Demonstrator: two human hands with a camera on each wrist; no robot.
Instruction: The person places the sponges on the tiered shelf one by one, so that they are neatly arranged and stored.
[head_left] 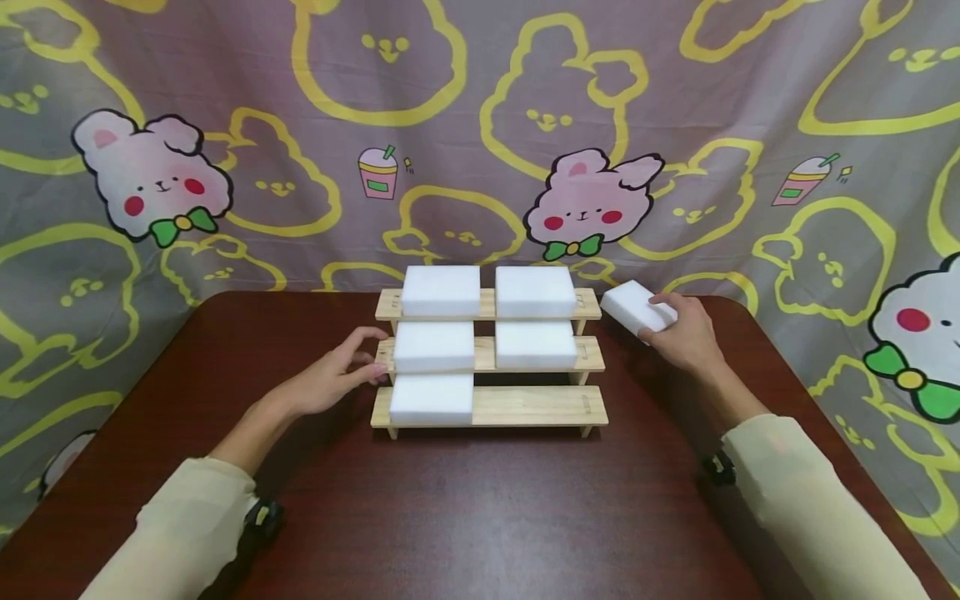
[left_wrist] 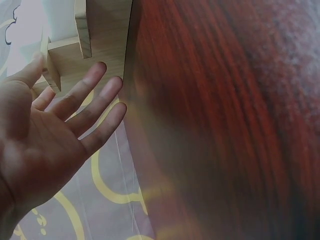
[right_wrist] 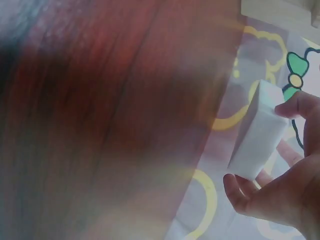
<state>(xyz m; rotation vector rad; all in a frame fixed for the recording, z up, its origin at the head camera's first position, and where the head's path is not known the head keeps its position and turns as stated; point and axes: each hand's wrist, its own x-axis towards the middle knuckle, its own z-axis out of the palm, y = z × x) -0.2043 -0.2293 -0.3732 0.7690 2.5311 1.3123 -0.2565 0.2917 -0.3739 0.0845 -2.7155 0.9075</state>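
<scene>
A three-tier light wooden rack (head_left: 536, 406) stands on the table with white foam blocks on it. Two lie on the top tier, two on the middle one, and a single block (head_left: 431, 398) sits at the left of the bottom tier. My left hand (head_left: 337, 375) is at the rack's left end, thumb and fingertips right at the middle tier's edge; the left wrist view shows its fingers loosely spread. To the right of the top tier, my right hand (head_left: 686, 333) grips another white foam block (head_left: 632, 304), tilted, between thumb and fingers.
The dark reddish-brown table (head_left: 480, 508) has rounded far corners. Close behind it hangs a curtain (head_left: 450, 167) printed with cartoon rabbits and yellow outlines. Both forearms wear pale sleeves (head_left: 810, 483) with dark wrist devices (head_left: 262, 517).
</scene>
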